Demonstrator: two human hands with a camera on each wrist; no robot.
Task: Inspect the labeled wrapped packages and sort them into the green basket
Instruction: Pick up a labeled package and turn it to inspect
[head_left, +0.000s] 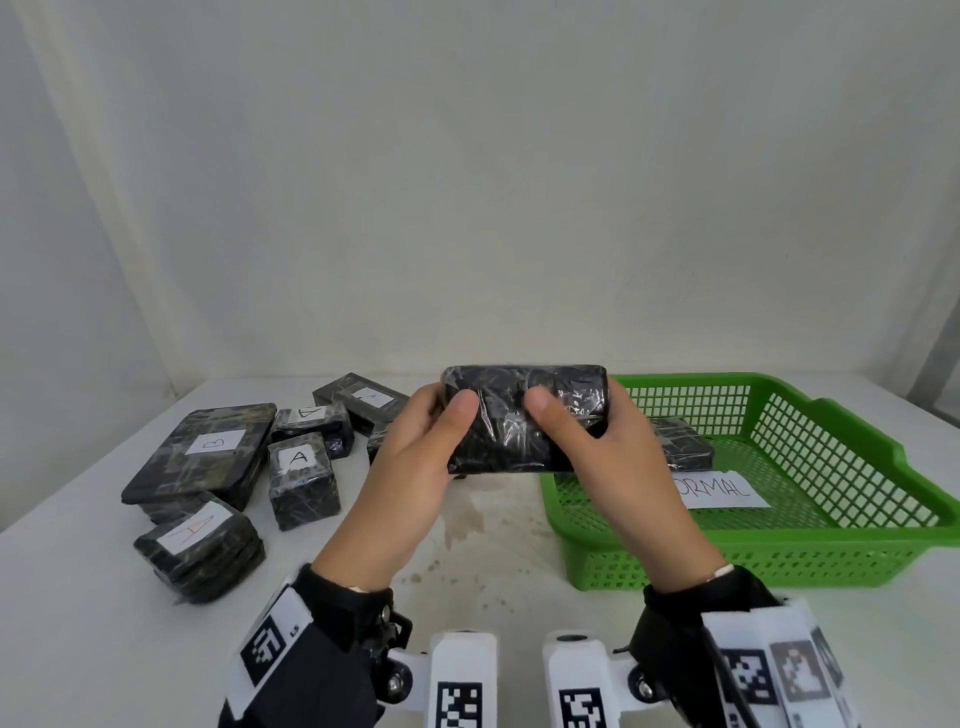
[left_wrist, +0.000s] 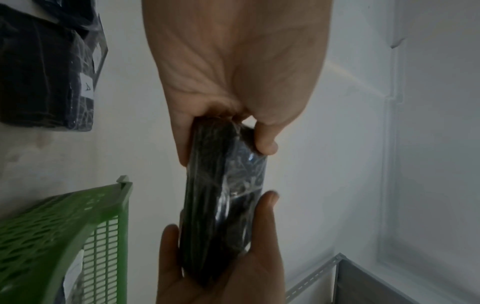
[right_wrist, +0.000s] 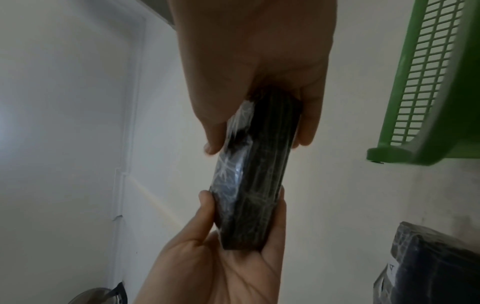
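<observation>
Inspection step: one wrapped package held up in both hands, its label not showing.

Head view: the left hand (head_left: 415, 457) and right hand (head_left: 602, 457) each have a grip clamped on an end of the black package (head_left: 524, 421), raised above the tabletop (head_left: 493, 530) beside the green basket (head_left: 831, 551). Left wrist view: thumb and fingers (left_wrist: 265, 142) pinch it edge-on. Right wrist view: the same. Next, probably, turn it to find the label.

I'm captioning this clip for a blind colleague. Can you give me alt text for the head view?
Both hands, left hand and right hand, hold a black wrapped package above a white table. More labeled packages lie at left; a green basket at right holds one package.
</observation>
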